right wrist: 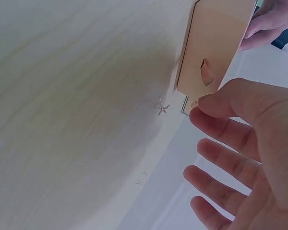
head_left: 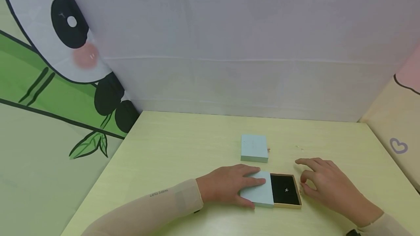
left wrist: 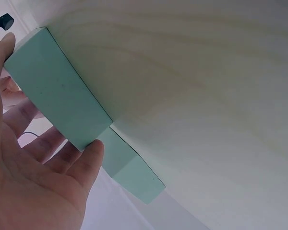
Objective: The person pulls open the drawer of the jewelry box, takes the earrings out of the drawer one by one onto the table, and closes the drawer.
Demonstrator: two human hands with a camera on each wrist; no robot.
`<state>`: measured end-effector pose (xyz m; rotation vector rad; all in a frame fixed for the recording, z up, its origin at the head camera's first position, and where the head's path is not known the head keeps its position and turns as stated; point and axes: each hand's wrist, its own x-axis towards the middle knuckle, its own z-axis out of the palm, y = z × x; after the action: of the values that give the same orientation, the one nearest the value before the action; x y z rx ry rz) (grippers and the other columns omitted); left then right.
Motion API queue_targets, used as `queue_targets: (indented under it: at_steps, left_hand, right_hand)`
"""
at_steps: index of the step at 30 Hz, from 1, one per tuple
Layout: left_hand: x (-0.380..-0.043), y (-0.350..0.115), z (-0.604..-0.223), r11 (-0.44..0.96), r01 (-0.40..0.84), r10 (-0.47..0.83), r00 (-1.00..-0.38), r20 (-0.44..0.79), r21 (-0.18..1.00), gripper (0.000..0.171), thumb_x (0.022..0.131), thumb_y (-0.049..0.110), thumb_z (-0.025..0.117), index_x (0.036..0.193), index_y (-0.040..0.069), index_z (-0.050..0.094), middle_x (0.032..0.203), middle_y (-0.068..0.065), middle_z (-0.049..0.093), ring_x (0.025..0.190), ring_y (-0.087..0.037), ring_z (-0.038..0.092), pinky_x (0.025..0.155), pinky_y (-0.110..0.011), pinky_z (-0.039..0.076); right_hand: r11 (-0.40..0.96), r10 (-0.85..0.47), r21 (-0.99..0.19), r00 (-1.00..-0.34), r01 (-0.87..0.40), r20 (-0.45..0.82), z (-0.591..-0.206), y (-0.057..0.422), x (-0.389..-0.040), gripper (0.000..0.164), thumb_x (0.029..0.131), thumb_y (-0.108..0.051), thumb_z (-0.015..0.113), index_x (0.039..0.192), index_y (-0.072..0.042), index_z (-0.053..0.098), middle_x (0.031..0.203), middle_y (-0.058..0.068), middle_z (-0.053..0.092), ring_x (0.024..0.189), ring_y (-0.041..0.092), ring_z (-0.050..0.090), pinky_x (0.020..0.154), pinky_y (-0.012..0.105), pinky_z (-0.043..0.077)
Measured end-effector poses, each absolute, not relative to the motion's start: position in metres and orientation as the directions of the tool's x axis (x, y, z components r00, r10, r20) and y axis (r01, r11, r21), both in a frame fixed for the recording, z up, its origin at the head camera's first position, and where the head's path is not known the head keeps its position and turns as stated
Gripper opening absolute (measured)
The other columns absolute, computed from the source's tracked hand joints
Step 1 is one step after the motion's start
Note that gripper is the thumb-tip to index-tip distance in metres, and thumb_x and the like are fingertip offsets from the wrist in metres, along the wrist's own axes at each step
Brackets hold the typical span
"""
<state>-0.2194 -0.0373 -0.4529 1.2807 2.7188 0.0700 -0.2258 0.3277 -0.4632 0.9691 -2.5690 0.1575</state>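
Black-lined drawer (head_left: pixel 279 183) juts from blue cover (head_left: pixel 260 193), edges exposed.

Here the left hand (head_left: pixel 229 185) lies across the light blue sleeve (head_left: pixel 264 196), hiding much of its left side, and the inner end of the black-lined tray (head_left: pixel 279 183) is out of sight inside! Farther up the table (head_left: pixel 183 137), pale specks (head_left: pixel 302 150) are too tiny to call. Beside the second box (head_left: pixel 254 148), a pinkish bit barely peeks out. Bottom edge cuts the table and left forearm (head_left: pixel 147 207); in the right-wrist view, the tray's top is cropped!
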Motion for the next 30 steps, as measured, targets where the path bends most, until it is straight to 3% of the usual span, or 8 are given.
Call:
queue_targets:
  at_steps: [30]
  left_hand:
    - [-0.2197,-0.0376,-0.4537,0.632,0.768,0.775,-0.625,-0.088,0.105,0.078,0.109,0.076,0.072,0.179,0.046,0.051,0.189,0.010,0.049,0.172,-0.012,0.052,0.128,-0.028,0.057]
  right_hand:
    - [0.731,-0.627,0.044,-0.645,-0.681,0.436,-0.4632,0.3242,-0.2290,0.042,0.073,-0.015,0.105,0.074,-0.037,0.069,0.136,0.005,0.084,0.114,0.032,0.079,0.094,0.059,0.065]
